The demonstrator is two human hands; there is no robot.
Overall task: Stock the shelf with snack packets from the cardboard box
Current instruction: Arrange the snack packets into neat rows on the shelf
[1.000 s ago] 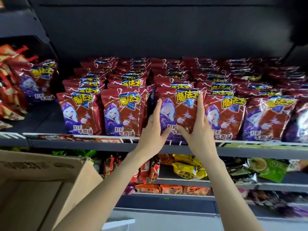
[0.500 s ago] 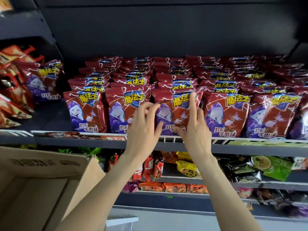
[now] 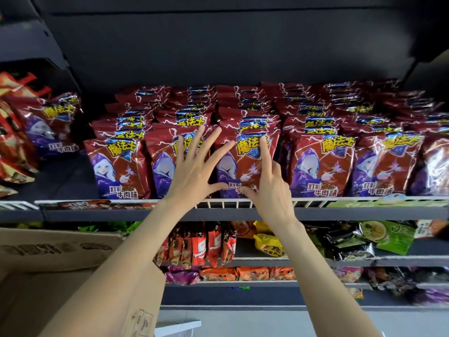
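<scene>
Rows of red snack packets with a purple hooded figure fill the top shelf (image 3: pixel 364 212). The front packet of the middle row (image 3: pixel 245 164) stands upright behind the white wire rail (image 3: pixel 218 203). My left hand (image 3: pixel 194 171) lies flat with its fingers spread across this packet and the packet (image 3: pixel 165 164) left of it. My right hand (image 3: pixel 269 190) has its index finger up the packet's face, its thumb at the bottom edge and its other fingers curled at the right edge. The cardboard box (image 3: pixel 60 249) sits at the lower left, partly behind my left forearm; what it holds is hidden.
More of the same packets (image 3: pixel 51 125) lean on the neighbouring shelf at the left. Below, lower shelves hold orange-red sachets (image 3: pixel 201 244), a yellow packet (image 3: pixel 267 244) and green and black packets (image 3: pixel 388 237). A dark shelf underside hangs overhead.
The packet held between both hands has gone back upright into the front of the middle row. My left hand has spread and slid up over the packet fronts.
</scene>
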